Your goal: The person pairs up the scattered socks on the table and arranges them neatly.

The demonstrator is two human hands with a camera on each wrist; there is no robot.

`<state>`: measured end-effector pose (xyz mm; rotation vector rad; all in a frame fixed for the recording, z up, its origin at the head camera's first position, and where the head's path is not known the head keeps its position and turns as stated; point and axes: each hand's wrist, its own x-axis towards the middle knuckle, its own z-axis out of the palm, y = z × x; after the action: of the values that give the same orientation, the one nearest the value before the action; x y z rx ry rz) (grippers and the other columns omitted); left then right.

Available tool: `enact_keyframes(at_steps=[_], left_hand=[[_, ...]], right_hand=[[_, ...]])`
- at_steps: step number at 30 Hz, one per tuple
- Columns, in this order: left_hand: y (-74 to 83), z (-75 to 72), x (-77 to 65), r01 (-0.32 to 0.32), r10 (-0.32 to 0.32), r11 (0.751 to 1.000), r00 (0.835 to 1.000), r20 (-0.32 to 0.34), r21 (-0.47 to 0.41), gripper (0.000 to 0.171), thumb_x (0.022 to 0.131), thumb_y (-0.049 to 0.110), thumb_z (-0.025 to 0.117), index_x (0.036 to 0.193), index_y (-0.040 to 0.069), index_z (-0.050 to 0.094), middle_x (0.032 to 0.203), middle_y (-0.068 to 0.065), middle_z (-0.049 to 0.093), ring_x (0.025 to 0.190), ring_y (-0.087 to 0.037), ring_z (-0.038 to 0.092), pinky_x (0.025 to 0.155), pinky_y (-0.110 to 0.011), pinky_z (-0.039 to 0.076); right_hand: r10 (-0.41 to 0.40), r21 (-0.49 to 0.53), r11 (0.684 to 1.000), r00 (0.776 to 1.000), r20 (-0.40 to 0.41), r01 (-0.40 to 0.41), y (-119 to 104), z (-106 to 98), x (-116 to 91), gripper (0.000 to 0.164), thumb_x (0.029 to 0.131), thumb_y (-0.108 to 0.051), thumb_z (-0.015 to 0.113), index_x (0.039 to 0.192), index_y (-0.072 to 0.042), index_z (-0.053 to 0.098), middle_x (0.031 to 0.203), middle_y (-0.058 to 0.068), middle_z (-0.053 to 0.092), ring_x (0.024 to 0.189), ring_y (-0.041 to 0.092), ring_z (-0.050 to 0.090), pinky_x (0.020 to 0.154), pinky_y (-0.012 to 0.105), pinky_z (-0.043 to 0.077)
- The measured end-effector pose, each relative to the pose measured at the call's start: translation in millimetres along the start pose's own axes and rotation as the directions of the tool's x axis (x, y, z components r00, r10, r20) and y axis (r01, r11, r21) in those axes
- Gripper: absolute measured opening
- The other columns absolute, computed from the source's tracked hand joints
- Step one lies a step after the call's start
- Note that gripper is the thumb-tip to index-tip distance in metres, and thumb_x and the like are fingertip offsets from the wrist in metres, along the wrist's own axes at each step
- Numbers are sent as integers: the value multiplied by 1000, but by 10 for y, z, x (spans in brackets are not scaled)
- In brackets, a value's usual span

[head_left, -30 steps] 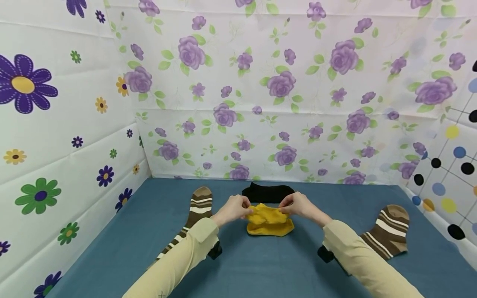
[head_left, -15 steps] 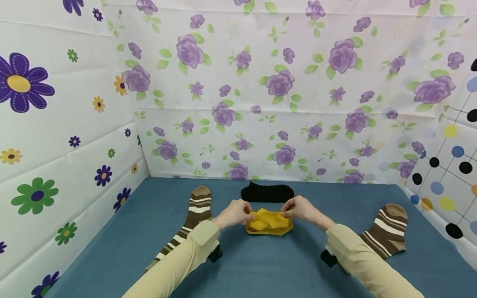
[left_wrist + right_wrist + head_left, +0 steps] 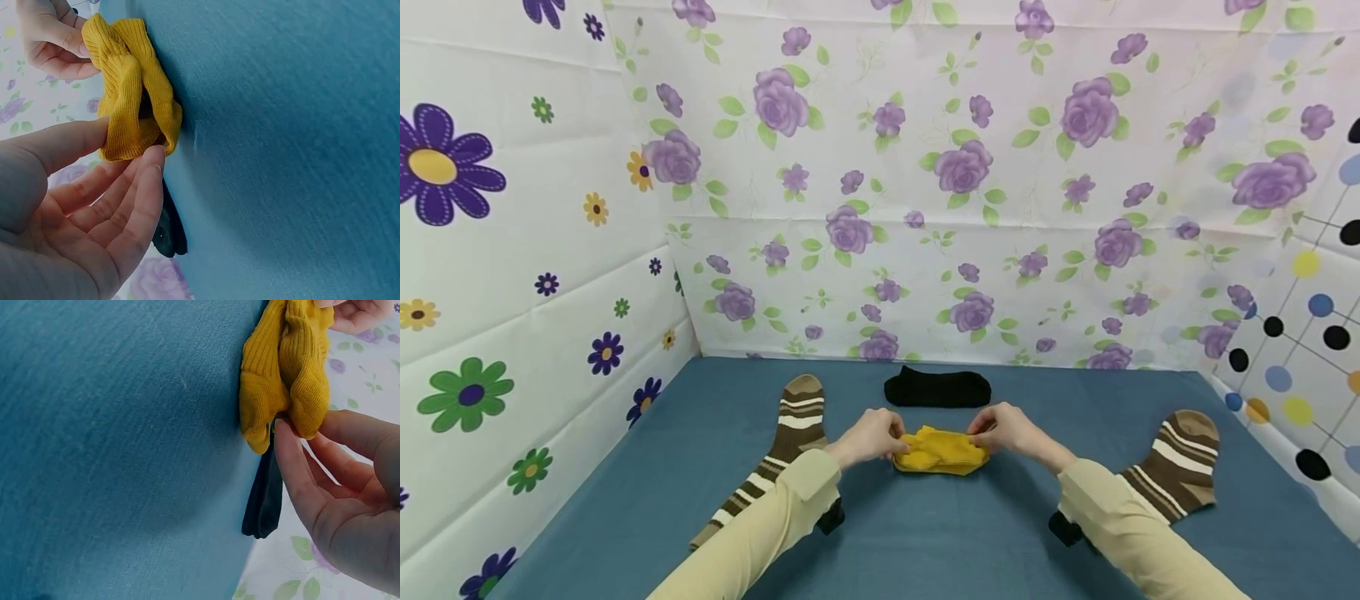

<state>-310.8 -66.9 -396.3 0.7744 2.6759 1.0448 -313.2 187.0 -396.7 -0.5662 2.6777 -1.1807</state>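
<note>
Two yellow ribbed socks [image 3: 942, 452] lie one on the other at the middle of the blue cloth. My left hand [image 3: 867, 437] pinches the left end of the upper sock between thumb and fingers. At its right end my right hand [image 3: 1011, 432] pinches the same sock. The left wrist view shows the cuff opening of the yellow sock [image 3: 128, 87] by my left fingertips. Seen from the right wrist, the rounded toes of the yellow socks [image 3: 306, 381] hang close together, with my right thumb and forefinger on one. Just behind lies a black sock [image 3: 937, 389].
A brown striped sock [image 3: 801, 417] stretches along the left, partly behind my left sleeve. Another brown striped sock [image 3: 1180, 462] lies at the right, partly covered by my right sleeve. Flowered sheets [image 3: 880, 167] close off the back and sides of the blue cloth [image 3: 925, 542].
Both hands have lowered the upper yellow sock onto the lower one, which was showing separately in front of it. The black and striped socks have stayed in place.
</note>
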Motion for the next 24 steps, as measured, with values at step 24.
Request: enact_keyframes(at_steps=[24], left_hand=[[267,170,37,-321,374,766,927,21,557,15,87,7,60,101,7,66,88,0,52,77,-10,48,67,-15,42]], right_hand=[[-265,-316,917,964,-28,242,-235,158,3,11,80,3,66,89,-4,66,84,1,57,76,15,56,65,26,47]])
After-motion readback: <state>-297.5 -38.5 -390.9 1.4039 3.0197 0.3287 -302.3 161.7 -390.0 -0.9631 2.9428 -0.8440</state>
